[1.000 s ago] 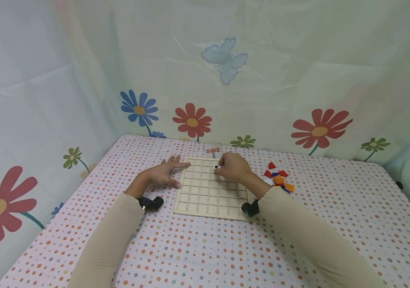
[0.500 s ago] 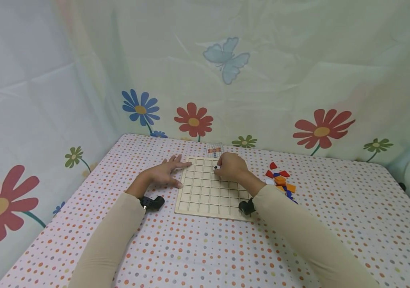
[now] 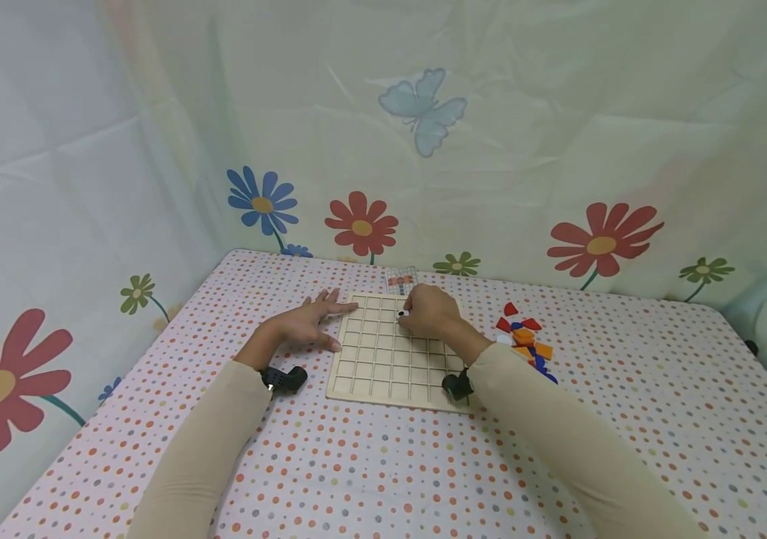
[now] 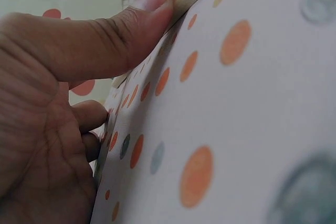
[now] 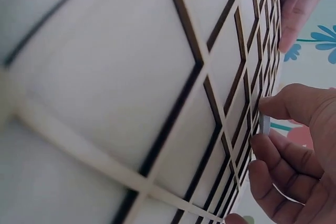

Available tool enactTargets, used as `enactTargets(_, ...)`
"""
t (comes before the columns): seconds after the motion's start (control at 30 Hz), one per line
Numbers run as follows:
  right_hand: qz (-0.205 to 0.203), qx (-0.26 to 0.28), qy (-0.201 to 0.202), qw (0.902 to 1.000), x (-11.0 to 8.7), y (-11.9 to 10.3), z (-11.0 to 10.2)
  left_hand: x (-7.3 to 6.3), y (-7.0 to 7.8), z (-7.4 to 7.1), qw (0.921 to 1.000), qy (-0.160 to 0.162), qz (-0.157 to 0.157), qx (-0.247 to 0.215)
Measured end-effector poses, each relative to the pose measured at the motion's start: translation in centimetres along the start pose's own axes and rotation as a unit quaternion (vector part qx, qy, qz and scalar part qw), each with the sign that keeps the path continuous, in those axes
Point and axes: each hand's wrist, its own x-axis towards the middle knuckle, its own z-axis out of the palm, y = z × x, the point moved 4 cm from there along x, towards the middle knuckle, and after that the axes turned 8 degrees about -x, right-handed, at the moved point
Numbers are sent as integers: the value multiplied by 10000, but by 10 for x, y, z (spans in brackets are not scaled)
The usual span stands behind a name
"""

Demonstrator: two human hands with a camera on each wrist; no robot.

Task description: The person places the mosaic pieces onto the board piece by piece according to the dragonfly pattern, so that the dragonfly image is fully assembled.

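Observation:
A wooden grid board (image 3: pixel 383 365) with raised dividers lies flat on the table. My right hand (image 3: pixel 432 312) is over its far part. Its thumb and fingers pinch a small white piece with a black dot (image 3: pixel 403 314), like an eye. Edge-on in the right wrist view, the white piece (image 5: pixel 265 124) stands between thumb and fingertips, close to the grid. With fingers spread, my left hand (image 3: pixel 304 322) rests at the board's left side. Its thumb (image 4: pixel 149 9) touches the board's edge in the left wrist view.
Right of the board lies a loose pile of red, orange, blue and white flat pieces (image 3: pixel 524 337). A small printed grid card (image 3: pixel 401 281) sits just behind the board. The dotted tablecloth (image 3: pixel 356 479) covers the table, and a flowered curtain (image 3: pixel 491 165) hangs behind.
My right hand has shifted slightly left over the board, and the pinched white piece has turned so its dot shows more. The left hand has stayed in place.

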Motion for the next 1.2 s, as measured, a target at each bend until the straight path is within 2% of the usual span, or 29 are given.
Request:
enactTargets(0.27, 131, 47, -131, 9998, -2, 0, -5, 1, 1, -1, 10000, 3, 14, -5)
enactTargets(0.7, 330, 112, -115, 9993, -4, 1, -5, 1, 2, -3, 10000, 3, 73, -38)
enactTargets(0.97, 211, -42, -44, 9998, -2, -1, -3, 3, -2, -3, 10000, 1, -28, -64)
enactTargets(1.07, 195, 67, -113, 9997, -5, 1, -4, 2, -2, -1, 9999, 1, -17, -126)
enactTargets(1.2, 62, 315, 8, 9995, -16, 9, -13, 2, -2, 1, 9999, -16, 1, -121)
